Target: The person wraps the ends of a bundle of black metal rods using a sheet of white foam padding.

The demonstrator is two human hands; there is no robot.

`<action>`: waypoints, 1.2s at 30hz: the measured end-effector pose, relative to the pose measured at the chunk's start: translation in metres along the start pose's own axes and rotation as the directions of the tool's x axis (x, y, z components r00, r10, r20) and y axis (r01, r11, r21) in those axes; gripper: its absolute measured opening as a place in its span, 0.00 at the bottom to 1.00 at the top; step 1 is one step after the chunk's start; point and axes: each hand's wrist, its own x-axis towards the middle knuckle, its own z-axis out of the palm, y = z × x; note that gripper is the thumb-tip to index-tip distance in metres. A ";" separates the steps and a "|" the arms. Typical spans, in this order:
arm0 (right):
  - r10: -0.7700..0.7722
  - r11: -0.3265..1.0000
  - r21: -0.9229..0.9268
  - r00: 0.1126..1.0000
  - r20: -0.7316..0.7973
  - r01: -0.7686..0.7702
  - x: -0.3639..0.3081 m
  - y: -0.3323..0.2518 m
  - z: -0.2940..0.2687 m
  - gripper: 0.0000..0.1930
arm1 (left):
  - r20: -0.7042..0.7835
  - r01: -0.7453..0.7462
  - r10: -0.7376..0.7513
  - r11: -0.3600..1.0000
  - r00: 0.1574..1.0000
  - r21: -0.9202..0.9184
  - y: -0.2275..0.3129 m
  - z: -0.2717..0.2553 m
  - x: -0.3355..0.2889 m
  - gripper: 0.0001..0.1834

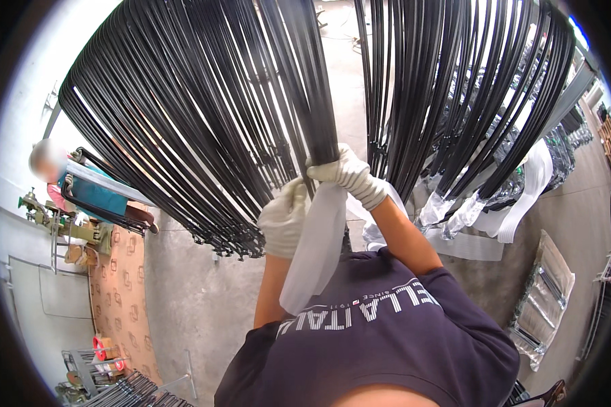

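A bundle of long, thin black strips [312, 88] hangs down in front of me. My right hand [343, 175], in a white knit glove, is wrapped round its lower part. A translucent white plastic sheet [319, 234] trails from beneath those fingers, past my left wrist toward my chest. My left hand [283, 218], gloved too, is curled closed just left of the bundle, against the sheet's edge; its fingertips are partly hidden, so what it grips cannot be made out. Dense rows of similar black strips [149, 102] hang on the left.
More hanging strips [441, 88] stand to the right, some ends covered in white wrap [465, 214]. Beyond are plastic-covered bundles and a white band [533, 190]. A wrapped flat pack [544, 302] lies far right. Another person [98, 190] is at the left, near a green machine [47, 210].
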 end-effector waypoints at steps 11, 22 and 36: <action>-0.004 0.996 -0.087 0.992 -0.124 -0.007 0.002 0.010 -0.002 0.16 | -0.280 -0.155 0.041 0.903 0.959 -0.401 -0.020 0.008 0.007 0.15; -0.022 0.986 0.169 0.995 0.096 0.005 0.006 0.000 -0.001 0.29 | -0.382 -0.130 0.080 0.986 0.921 -0.108 -0.025 0.005 0.027 0.18; -0.052 0.998 -0.016 0.993 0.103 0.054 0.024 -0.014 0.019 0.16 | -0.354 -0.262 0.030 0.731 0.935 -0.630 -0.019 0.013 0.061 0.11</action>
